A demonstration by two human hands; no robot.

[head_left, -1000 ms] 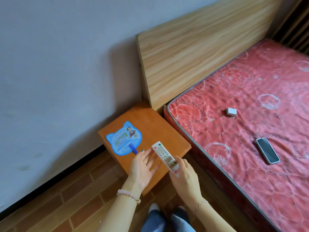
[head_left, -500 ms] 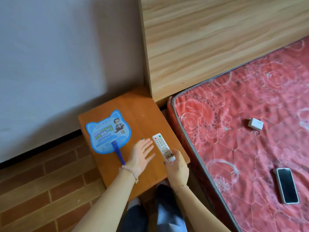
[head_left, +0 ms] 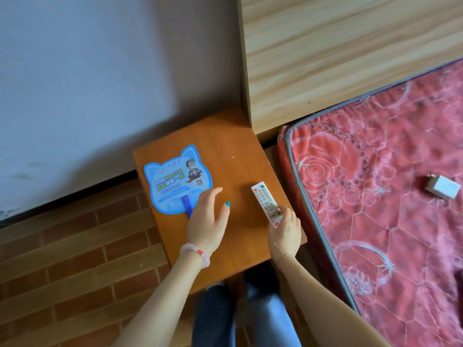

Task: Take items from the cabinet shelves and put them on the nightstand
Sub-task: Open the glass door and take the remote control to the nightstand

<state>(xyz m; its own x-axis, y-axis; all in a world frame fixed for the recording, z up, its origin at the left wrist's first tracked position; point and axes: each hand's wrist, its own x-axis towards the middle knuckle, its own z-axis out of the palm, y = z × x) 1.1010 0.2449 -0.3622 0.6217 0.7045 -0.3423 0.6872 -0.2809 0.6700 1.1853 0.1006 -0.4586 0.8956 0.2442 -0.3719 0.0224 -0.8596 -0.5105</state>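
An orange wooden nightstand (head_left: 225,146) stands between the wall and the bed. On its left part lies a blue cat-shaped hand fan (head_left: 176,179) with a blue handle. A white remote control (head_left: 264,200) lies on the right part, and my right hand (head_left: 284,230) is shut on its near end. Spread flat just above the nightstand, my left hand (head_left: 208,219) covers the end of the fan's handle and holds nothing. The cabinet is out of view.
A red patterned mattress (head_left: 375,196) lies right of the nightstand, with a small white charger block (head_left: 442,186) on it. A light wooden headboard (head_left: 338,53) rises behind. Grey wall to the left, brick-pattern floor (head_left: 62,259) below. My legs show under the nightstand's near edge.
The camera has moved closer and more directly over the nightstand. My left hand slid left away from the remote toward the fan handle. The remote went down onto the nightstand's right side.
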